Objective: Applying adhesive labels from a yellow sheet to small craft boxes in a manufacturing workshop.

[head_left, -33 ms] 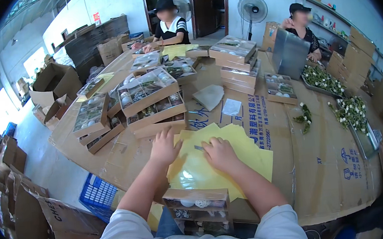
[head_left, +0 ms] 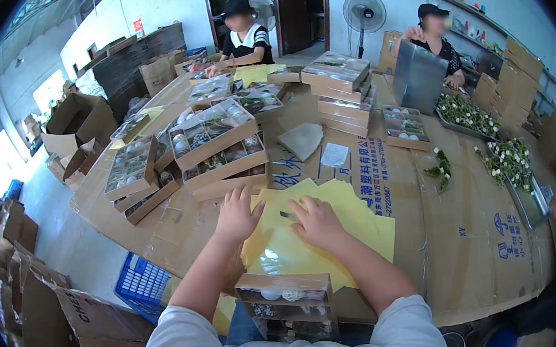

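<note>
My left hand (head_left: 238,212) rests with fingers stretched out and thumb apart on the left part of several overlapping yellow sheets (head_left: 364,232). Over their middle, my right hand (head_left: 316,222) has its fingers apart, with the fingertips down toward the paper. A small dark flat piece (head_left: 285,214) shows just left of its thumb and forefinger; whether they touch it I cannot make out. Closest to my body stands a shallow cardboard box (head_left: 283,280) on its edge, its clear front facing me, with white balls and other decorations in compartments.
Compartment boxes (head_left: 221,139) are piled ahead, with another stack (head_left: 344,93) to the right. Trays of white-flowered greenery (head_left: 466,115) line the right side, near a loose sprig (head_left: 441,170). A blue crate (head_left: 140,280) is beside the table. Two co-workers sit across.
My right hand's fingers have lifted and spread slightly near the small flat piece, which now looks darker. My left hand stays nearly still.
</note>
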### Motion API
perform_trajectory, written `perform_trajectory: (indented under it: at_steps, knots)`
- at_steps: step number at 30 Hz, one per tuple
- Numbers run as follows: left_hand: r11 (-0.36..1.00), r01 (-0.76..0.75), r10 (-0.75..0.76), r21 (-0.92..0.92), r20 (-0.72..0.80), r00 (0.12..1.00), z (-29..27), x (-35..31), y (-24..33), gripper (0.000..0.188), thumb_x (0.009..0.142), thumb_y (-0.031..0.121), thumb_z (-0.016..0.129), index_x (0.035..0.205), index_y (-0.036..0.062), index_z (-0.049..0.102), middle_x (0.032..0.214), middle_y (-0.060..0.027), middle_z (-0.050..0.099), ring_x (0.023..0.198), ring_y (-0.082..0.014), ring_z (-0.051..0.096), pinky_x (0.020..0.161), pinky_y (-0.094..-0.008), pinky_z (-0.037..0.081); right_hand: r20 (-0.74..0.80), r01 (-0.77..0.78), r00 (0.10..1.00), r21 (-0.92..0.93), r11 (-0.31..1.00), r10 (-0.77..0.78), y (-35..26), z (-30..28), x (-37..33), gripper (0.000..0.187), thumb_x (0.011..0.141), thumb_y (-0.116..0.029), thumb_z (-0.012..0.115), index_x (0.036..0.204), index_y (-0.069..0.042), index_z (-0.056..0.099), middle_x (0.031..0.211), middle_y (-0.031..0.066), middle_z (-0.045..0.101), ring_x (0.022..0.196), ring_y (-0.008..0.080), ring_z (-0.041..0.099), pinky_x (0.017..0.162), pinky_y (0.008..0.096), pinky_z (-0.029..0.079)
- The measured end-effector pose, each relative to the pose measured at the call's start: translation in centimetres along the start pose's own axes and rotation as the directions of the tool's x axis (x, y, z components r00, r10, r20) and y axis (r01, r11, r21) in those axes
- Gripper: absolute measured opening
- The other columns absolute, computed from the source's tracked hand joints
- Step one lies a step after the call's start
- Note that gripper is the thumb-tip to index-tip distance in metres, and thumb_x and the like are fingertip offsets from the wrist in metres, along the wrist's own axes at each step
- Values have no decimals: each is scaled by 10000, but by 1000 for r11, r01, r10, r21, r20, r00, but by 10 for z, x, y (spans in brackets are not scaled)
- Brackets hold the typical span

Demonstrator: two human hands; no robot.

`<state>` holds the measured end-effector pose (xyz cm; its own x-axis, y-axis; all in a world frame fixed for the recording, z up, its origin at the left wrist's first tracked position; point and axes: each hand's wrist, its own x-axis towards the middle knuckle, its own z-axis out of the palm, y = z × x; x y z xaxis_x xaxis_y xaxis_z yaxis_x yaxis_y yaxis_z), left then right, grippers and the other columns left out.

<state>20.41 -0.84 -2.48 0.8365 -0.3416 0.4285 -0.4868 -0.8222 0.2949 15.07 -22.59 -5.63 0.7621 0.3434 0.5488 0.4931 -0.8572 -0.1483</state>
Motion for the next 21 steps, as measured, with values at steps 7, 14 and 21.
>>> perform_trajectory:
  at_steps: [7, 14, 21]
  knots:
    - [814, -196, 321, -546, 143, 936, -35, -25, 36, 388, 924, 290, 539, 1187, 4, 554, 1158, -212, 577, 1098, -375, 522, 966, -424, 401, -393, 258, 909, 274, 926, -137, -11, -21, 6, 204, 695, -90, 753, 874, -102, 655, 1052, 97, 541, 1033, 321, 530, 884, 403, 431]
    - [942, 155, -91, -298, 218, 972, -36, -30, 10, 703, 923, 459, 504, 1363, -64, 337, 1228, -281, 529, 1110, -391, 546, 945, -436, 429, -366, 342, 908, 360, 868, -206, -45, -64, 16, 138, 684, -50, 723, 766, -86, 618, 892, 50, 573, 965, 276, 544, 857, 388, 416]
    - [725, 151, 535, -672, 688, 490, -75, -77, 48, 514, 952, 425, 462, 1190, -25, 530, 1107, -210, 599, 1063, -320, 570, 894, -382, 443, 507, -412, 861, 753, 513, -53, -46, -102, -28, 351, 868, -111, 639, 1210, -56, 580, 1180, 137, 565, 1043, 218, 553, 918, 314, 446]
